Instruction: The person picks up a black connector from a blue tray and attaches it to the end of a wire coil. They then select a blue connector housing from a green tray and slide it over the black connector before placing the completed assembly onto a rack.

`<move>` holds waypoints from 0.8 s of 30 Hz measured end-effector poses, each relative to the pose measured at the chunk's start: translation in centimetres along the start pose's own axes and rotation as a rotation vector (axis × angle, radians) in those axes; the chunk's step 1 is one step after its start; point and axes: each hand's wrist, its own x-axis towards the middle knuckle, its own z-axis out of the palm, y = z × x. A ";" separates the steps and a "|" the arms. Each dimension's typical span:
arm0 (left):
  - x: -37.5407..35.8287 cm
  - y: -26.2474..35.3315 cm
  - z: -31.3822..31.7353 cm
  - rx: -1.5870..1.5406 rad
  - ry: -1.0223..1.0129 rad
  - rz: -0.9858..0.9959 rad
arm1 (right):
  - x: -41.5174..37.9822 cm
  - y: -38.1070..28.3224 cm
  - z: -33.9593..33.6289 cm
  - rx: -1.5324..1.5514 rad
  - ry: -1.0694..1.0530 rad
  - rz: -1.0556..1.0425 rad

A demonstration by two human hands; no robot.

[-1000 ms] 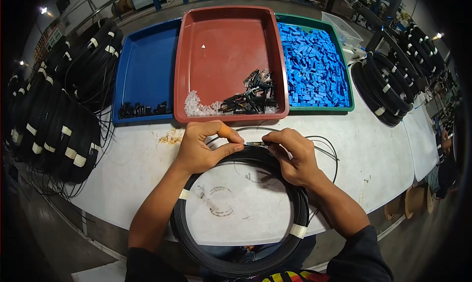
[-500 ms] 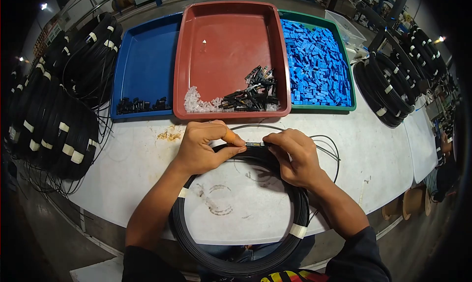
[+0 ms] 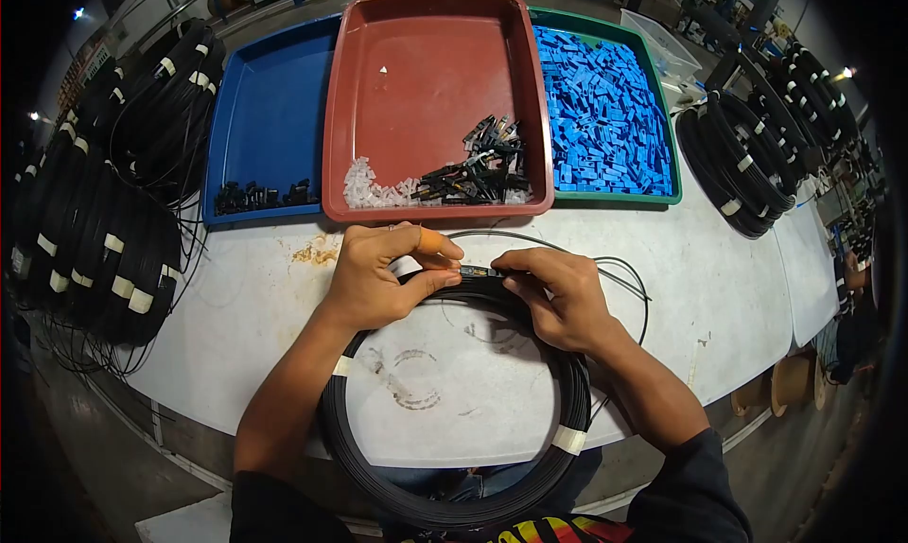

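A small black cable connector point(image 3: 478, 271) with a pale, shiny middle lies between my hands, over the top of the cable coil. My left hand point(image 3: 383, 273), an orange band on its index finger, has thumb and index fingertip at the connector's left end, with a small gap showing between them. At the right end, my right hand point(image 3: 558, 292) pinches with bent fingers; its fingertips partly cover that end. Below, the coil of thin black cable point(image 3: 571, 392), bound with white tape, rests on the table edge and hangs toward my lap.
Behind my hands stand a red tray point(image 3: 435, 61) with black connectors and clear pieces, a blue tray point(image 3: 274, 89) with small black parts, and a green tray point(image 3: 662, 117) of blue clips. Cable coils point(image 3: 85, 231) crowd the left; more coils point(image 3: 738, 165) lie right. A loose cable loop point(image 3: 646, 302) is beside my right hand.
My left index fingertip has lifted slightly away from the thumb, loosening the pinch at the connector's left end. Trays and coil sit slightly higher and further left in view.
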 end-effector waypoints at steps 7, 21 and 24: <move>0.1 0.1 0.0 0.067 -0.008 0.080 | 0.0 -0.3 -0.5 -0.140 -0.045 -0.104; 0.1 0.0 -0.2 0.107 -0.167 0.107 | 0.1 0.3 -0.2 -0.115 -0.021 -0.117; 0.0 -0.1 -0.1 0.114 -0.164 0.116 | 0.1 0.2 -0.1 -0.097 -0.020 -0.117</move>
